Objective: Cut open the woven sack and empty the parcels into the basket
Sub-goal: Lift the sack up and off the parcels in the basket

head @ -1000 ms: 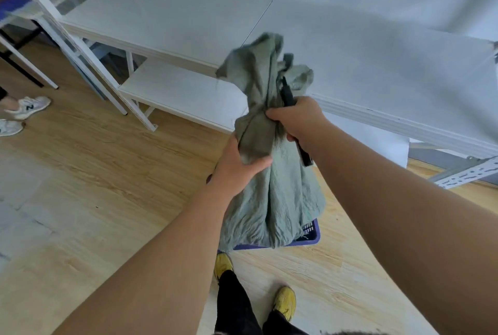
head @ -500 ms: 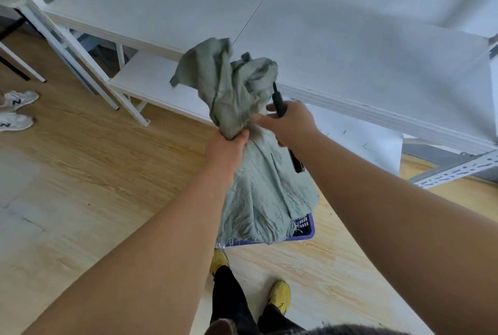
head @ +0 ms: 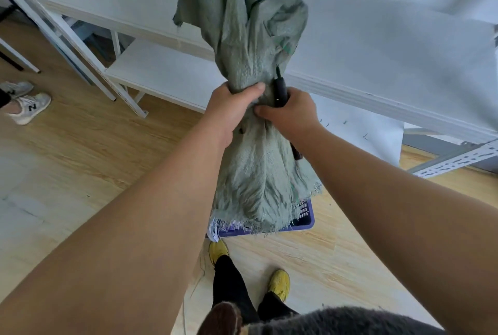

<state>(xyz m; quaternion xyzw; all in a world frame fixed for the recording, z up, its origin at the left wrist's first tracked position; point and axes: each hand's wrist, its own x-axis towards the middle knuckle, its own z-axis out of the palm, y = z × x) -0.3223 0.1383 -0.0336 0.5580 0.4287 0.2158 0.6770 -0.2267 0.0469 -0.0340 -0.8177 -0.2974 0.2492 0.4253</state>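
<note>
The left hand [head: 232,105] was clenched tight round the bunched middle of the green woven sack [head: 253,146], thumb pressed across the gathered cloth. The right hand [head: 289,112] gripped the same neck from the other side, its fingers curled round both the cloth and a black knife [head: 280,92], whose handle stood up beside the sack. Above the hands the loose upper part of the sack rose in crumpled folds. Below them the sack hung down with its frayed open edge over the blue basket [head: 305,220] on the wooden floor [head: 80,151]. Behind stood a white desk [head: 377,51]. Yellow shoes [head: 280,282] showed just near the basket, and grey trainers [head: 29,105] at the far left.
</note>
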